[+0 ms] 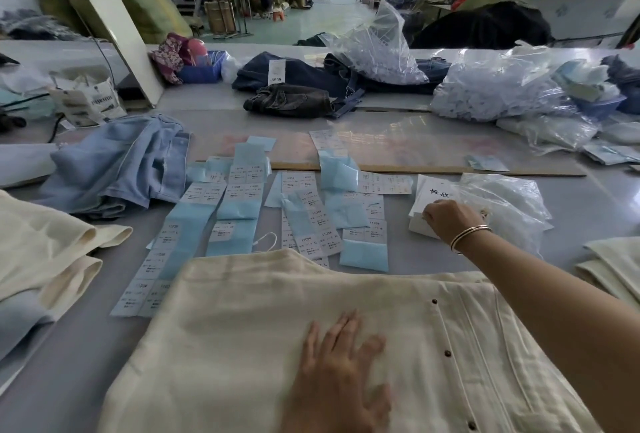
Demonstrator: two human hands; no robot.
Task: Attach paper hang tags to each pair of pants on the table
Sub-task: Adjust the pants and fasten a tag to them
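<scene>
At the stack of white paper hang tags (426,202), the right hand (450,218) reaches in with fingers curled down over the top card; the fingertips are hidden, so whether a tag is actually pinched cannot be told. Two thin metal bangles (469,235) circle that wrist. Just beyond the hand, touching the stack, lies a crumpled clear plastic bag (502,204). Beside the hand, toward the person's left, strips of white size stickers on pale blue backing paper (242,205) spread across the grey table (588,211), and a small white string loop (268,240) lies among them. Nearer the person than the grip, the cream linen pants with dark buttons (277,321) lie flat, and the left hand (341,370) rests on the cloth with fingers straight and spread, holding nothing. Farther left of the stickers is a rumpled light blue denim garment (121,162), with folded cream fabric (45,252) nearer the table edge. Beyond the grip a long wooden ruler (415,169) runs across the table, and past it sit dark denim jeans (311,82) and clear bags of white plastic pieces (491,93).
</scene>
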